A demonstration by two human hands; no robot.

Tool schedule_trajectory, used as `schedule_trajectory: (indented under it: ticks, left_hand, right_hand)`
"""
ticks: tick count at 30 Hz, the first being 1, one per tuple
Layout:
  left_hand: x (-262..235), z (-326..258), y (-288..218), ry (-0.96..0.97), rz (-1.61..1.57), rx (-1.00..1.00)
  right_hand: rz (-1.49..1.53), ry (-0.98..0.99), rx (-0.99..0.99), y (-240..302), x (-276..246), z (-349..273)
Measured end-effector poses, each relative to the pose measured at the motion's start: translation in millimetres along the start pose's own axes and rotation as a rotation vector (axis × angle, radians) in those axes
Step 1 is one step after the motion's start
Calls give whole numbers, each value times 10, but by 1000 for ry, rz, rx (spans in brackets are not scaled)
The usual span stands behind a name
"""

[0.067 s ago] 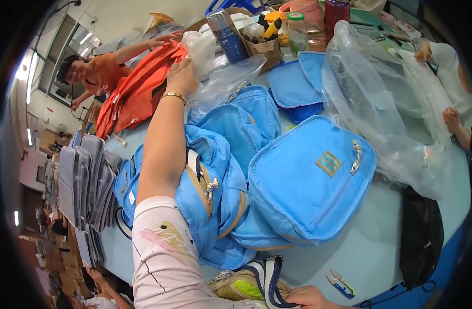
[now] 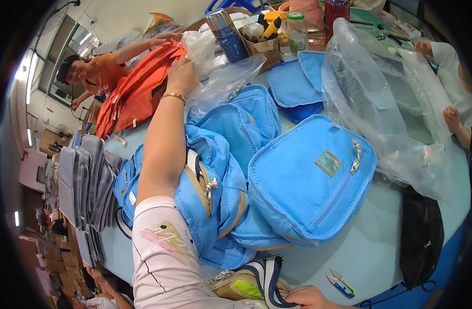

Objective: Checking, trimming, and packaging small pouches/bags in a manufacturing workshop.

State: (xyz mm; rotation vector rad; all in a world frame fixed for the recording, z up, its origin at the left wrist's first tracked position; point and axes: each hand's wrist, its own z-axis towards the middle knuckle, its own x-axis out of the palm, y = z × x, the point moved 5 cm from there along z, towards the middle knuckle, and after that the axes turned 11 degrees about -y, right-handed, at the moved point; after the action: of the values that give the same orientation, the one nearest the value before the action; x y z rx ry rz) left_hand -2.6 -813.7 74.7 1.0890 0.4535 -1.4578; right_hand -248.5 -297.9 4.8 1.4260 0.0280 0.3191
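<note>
The left hand (image 2: 182, 77) is reaching far out, up against the edge of the orange-red cloth (image 2: 143, 87). Its fingers are bent, but the tips are hidden, so I can't tell if they are gripping. The cloth is mostly to the left of that hand. Another person's hand (image 2: 167, 38) is on the top of the cloth, just past the left hand. If both people pull different ways, the cloth could get yanked or stretched.

The right hand (image 2: 309, 297) is close in, partly cut off at the bottom. It looks to be holding the striped strap (image 2: 271, 280) of a tan and green bag (image 2: 243, 287), just to its left. A hard tug could drag the bag over.

Snips (image 2: 341, 284) lie near the right hand, on its right. Their tips look sharp, so a quick sideways move without looking could mean a poke.

A heap of blue bags (image 2: 205, 206) is right beside the left arm, with a blue backpack (image 2: 292, 180) beyond the right hand. If the arm swings back low, it could push the heap over.

Thin clear plastic (image 2: 230, 77) sits right of the left hand, near a thermos (image 2: 226, 37). If the plastic catches and gets pulled, the thermos could tip.
</note>
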Motion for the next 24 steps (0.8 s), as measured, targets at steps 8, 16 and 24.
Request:
schedule_trajectory:
  ticks: [8, 16, 24]
  left_hand:
    - [-92, 3, 257, -236, -25, -283]
    - [-437, -56, 749, -317, -64, -684]
    - [-1770, -93, 1795, -726, -910, -830]
  right_hand:
    - [-6, 38, -7, -35, 2, -2]
    - [-46, -11, -32, 51, -13, 24]
    - [-200, -103, -67, 126, 15, -37]
